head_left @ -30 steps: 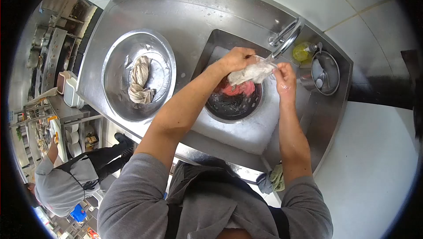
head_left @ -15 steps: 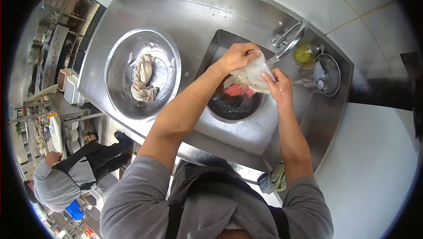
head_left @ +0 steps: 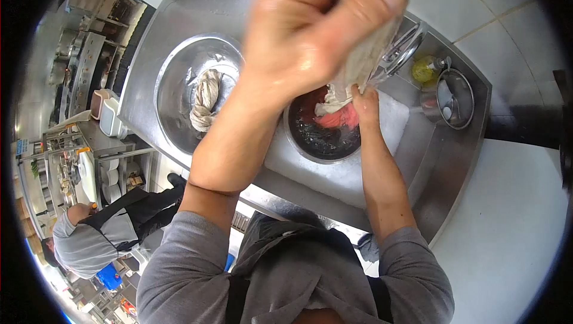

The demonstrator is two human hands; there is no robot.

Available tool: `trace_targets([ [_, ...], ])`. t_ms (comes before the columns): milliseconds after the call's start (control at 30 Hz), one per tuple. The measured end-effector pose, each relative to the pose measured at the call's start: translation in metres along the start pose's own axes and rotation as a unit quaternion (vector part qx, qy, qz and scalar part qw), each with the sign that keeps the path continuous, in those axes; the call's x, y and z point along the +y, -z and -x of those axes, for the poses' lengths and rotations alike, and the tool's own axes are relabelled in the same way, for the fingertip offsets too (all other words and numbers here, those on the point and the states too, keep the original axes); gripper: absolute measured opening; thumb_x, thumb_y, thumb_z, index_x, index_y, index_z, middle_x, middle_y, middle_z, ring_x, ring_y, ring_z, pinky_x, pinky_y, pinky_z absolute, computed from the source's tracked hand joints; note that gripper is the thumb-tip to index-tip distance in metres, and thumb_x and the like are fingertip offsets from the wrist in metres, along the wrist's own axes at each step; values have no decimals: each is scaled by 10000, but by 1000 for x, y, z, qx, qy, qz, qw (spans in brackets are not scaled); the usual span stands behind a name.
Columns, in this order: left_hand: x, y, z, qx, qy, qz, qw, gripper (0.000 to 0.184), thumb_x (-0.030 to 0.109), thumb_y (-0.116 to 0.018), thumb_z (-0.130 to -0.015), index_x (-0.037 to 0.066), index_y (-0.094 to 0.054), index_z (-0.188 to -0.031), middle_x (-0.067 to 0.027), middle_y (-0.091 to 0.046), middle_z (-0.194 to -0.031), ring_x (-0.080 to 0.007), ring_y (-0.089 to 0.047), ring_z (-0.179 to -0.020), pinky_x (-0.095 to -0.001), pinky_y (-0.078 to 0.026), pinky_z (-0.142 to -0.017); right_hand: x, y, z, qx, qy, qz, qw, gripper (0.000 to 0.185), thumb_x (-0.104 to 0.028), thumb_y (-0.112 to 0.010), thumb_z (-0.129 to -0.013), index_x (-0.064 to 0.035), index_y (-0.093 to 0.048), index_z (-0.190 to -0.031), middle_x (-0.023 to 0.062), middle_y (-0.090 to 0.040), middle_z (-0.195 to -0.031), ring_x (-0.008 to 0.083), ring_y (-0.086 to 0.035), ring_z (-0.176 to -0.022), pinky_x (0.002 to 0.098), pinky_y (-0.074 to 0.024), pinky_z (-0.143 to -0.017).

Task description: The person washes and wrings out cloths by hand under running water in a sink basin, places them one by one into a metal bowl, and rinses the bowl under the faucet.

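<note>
My left hand (head_left: 322,25) is raised close to the camera, its fingers closed on the upper end of a wet whitish cloth (head_left: 361,61). Lower down, my right hand (head_left: 365,102) pinches the same cloth over the sink. Beneath it a round metal bowl (head_left: 325,160) in the sink holds dark water and a red cloth (head_left: 339,117). The faucet (head_left: 409,49) is just right of the whitish cloth, partly hidden behind it. A twisted beige cloth (head_left: 205,98) lies in a large steel bowl (head_left: 170,115) on the left.
A yellow soap bottle (head_left: 424,70) and a metal pot (head_left: 456,98) stand at the sink's right corner. A white surface (head_left: 507,204) extends to the right. At the far left another person (head_left: 95,240) in grey and black is near shelves (head_left: 54,163).
My left hand has risen toward the camera, stretching the whitish cloth upward. My right hand has moved slightly left and now grips its lower part.
</note>
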State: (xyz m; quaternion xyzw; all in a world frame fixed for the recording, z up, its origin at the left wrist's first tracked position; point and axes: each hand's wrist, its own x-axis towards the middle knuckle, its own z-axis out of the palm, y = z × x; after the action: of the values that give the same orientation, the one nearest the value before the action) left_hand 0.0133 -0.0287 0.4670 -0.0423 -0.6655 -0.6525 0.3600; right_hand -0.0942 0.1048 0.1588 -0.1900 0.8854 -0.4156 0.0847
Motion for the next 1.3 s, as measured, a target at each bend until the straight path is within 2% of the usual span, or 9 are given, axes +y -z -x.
trace_targets([
  [200,14,24,-6,121,-233,-54,963,144,93,-531,-821,-30,-555,-894,-127,-602,-767,-159,-577,-630,-282,-506,-574,14,13,-16,31,-6,-110,993,242,-100,-586,-744,-23,-652,-963,194,-661,-849,296,-648,-816,345,-481,-766],
  [267,24,15,18,74,74,-87,991,219,228,-641,-834,41,-647,-950,-7,-597,-807,-94,-542,-710,-214,-421,-645,17,17,-17,32,16,-131,991,234,-69,-573,-731,-30,-656,-947,177,-667,-845,272,-652,-817,337,-479,-759],
  [333,-42,25,19,-56,115,-187,974,234,242,-596,-863,11,-632,-862,-59,-564,-630,-101,-503,-595,-271,-427,-556,11,23,-22,-43,46,-120,991,219,-38,-546,-718,-1,-635,-915,146,-667,-853,244,-630,-791,318,-468,-744],
  [500,-204,23,94,-228,349,-339,844,279,183,-628,-743,37,-647,-979,-165,-666,-916,-285,-640,-893,-353,-490,-810,-21,44,-19,-61,65,3,996,225,-21,-578,-686,-3,-633,-903,125,-665,-837,210,-631,-777,310,-470,-730],
  [600,-279,-10,143,-123,52,-374,918,276,207,-587,-756,89,-656,-996,-199,-655,-926,-348,-628,-902,-402,-498,-838,-24,50,-7,-49,66,-89,993,238,-9,-604,-668,-7,-634,-905,122,-663,-814,205,-633,-756,307,-473,-711],
  [700,-280,-17,118,-271,313,-425,805,328,234,-574,-764,98,-652,-1052,-212,-642,-989,-352,-602,-987,-412,-473,-898,-32,79,14,-3,51,-191,980,233,-8,-653,-684,-14,-637,-916,62,-660,-811,137,-609,-747,263,-466,-689],
  [867,-269,-14,85,-218,253,-337,880,307,228,-536,-747,87,-678,-980,-178,-640,-998,-359,-598,-967,-414,-470,-871,-10,112,42,104,-6,-279,955,230,-35,-698,-729,-11,-633,-949,30,-652,-850,119,-596,-768,235,-462,-707],
  [1000,-254,-19,59,-331,225,-397,826,323,210,-501,-753,88,-681,-992,-180,-635,-1037,-351,-592,-995,-398,-458,-909,43,60,53,1,-38,-192,981,374,-33,-713,-714,4,-596,-1068,52,-639,-938,154,-597,-847,256,-464,-762],
  [1300,-120,-16,46,-93,366,-26,926,228,62,-514,-797,-53,-627,-958,-193,-645,-899,-289,-642,-886,-348,-501,-787,-36,6,12,15,-22,-398,917,534,-123,-790,-660,23,-567,-1122,111,-643,-998,215,-618,-904,315,-484,-799],
])
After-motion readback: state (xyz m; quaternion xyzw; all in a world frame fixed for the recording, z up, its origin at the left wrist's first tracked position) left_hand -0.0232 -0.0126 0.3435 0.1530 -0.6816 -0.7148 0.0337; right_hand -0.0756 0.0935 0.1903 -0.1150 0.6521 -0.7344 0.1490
